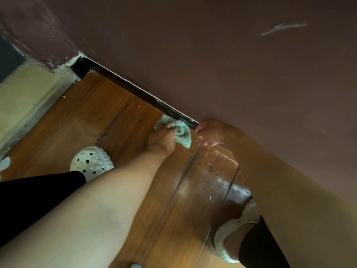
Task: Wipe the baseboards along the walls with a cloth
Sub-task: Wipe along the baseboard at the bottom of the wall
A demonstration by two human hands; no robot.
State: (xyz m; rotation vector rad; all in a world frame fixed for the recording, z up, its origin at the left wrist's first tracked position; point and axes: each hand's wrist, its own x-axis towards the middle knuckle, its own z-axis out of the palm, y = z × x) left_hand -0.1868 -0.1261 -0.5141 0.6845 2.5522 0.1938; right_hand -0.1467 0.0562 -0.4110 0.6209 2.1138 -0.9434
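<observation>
A dark baseboard (pixel 135 89) runs diagonally along the foot of the maroon wall (pixel 231 64), from the corner at upper left down to the centre. My left hand (pixel 161 139) grips a crumpled light green cloth (pixel 182 134) and holds it on the floor right against the baseboard. My right hand (pixel 209 132) is just to the right of the cloth, next to the baseboard, its fingers loosely curled and holding nothing. My right arm hides the baseboard further right.
The floor is brown wood planks (pixel 96 117) with dirt marks and specks near the wall. My feet in white perforated clogs stand at the left (pixel 91 163) and lower right (pixel 231 240). A pale threshold (pixel 25 93) lies at far left beyond the corner.
</observation>
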